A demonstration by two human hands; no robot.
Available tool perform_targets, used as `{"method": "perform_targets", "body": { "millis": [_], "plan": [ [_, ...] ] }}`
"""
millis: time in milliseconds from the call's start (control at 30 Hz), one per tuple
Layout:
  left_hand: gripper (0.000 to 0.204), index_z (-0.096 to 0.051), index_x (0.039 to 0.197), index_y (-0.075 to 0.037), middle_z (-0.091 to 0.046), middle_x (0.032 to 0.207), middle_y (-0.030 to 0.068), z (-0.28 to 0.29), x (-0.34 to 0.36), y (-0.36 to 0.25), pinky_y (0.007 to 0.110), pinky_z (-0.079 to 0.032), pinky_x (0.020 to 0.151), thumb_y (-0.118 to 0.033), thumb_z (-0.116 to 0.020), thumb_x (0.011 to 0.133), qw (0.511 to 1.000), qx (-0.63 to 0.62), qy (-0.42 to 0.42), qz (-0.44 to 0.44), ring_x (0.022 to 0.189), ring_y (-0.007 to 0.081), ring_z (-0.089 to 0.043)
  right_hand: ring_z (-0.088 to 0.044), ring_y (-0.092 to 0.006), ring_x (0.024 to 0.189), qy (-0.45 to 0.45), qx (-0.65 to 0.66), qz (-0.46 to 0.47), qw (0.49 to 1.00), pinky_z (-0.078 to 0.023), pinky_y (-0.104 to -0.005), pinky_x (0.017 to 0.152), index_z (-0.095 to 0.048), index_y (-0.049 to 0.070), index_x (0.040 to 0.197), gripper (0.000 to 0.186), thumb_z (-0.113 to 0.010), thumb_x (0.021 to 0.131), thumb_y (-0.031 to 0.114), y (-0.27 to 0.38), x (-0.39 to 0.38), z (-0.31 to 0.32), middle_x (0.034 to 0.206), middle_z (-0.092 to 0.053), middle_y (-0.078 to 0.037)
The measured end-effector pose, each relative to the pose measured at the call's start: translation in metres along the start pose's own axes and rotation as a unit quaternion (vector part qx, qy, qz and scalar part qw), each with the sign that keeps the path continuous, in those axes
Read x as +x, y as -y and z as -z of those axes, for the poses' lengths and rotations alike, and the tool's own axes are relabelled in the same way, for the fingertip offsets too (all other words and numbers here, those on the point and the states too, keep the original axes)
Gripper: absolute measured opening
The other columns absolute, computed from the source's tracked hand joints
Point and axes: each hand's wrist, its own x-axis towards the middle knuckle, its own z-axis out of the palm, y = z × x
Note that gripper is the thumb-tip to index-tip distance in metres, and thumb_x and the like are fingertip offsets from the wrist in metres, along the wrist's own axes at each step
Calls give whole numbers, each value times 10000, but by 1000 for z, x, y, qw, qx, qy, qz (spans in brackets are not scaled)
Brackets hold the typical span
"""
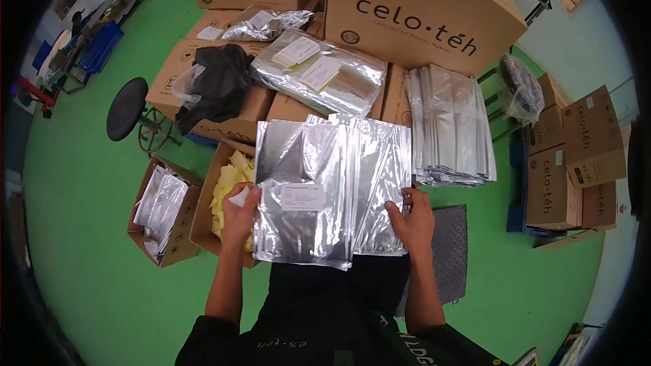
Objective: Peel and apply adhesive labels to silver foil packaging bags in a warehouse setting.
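Flat silver foil bags [373, 163] lie overlapped in front of me, and the top left foil bag [305, 234] carries a white printed label [303, 197]. My left hand [239, 220] is closed at that bag's left edge, with a small white paper slip [239, 196] pinched in its fingers. Over at the right edge of the bags, my right hand [415, 222] has its thumb on top and its fingers curled at the side, partly hidden. Just beside my left hand, an open carton [205, 227] holds many crumpled yellowish paper pieces [234, 171].
A stack of foil bags [451, 129] stands to the right. Beyond lie a large foil package [339, 71] with label sheets and a black plastic bag [220, 85] on cartons. At left are a carton of foil scraps [183, 230] and a round stool [127, 108]; cartons [553, 186] stand right.
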Motion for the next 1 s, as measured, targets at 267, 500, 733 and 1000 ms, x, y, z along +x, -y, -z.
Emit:
{"method": "perform_targets", "body": {
  "millis": [267,500,733,1000],
  "plan": [
    [163,-639,953,25,-614,798,3,-88,-12,-1,236,-464,704,-90,-722,872,997,34,-24,-67,762,75,-552,-655,-359,895,-4,-48,27,998,-519,-465,726,-646,47,1092,388,-729,851,339,13,-7,11,1020,-637,-143],
    [224,-666,1036,21,-671,844,124,-96,-14,4,318,-515,713,-90,-727,851,967,199,15,-157,761,209,-659,-677,-322,876,55,-58,0,997,-528,-430,744,-663,44,1109,396,-777,786,245,20,-19,11,978,-685,-101],
    [267,-671,1078,-11,-620,989,150,-102,-23,-11,365,-508,773,-106,-737,838,913,292,-35,-284,898,302,-635,-656,-335,890,68,-89,-18,994,-519,-445,725,-622,57,1221,506,-782,785,256,21,-17,9,1021,-620,-99],
    [252,-670,1029,32,-672,876,127,-95,-19,-11,315,-496,739,-154,-723,868,959,243,40,-142,798,202,-637,-643,-314,845,53,-35,19,998,-514,-420,714,-647,89,1237,469,-752,827,290,10,-20,6,975,-601,-92]
  ]
}}
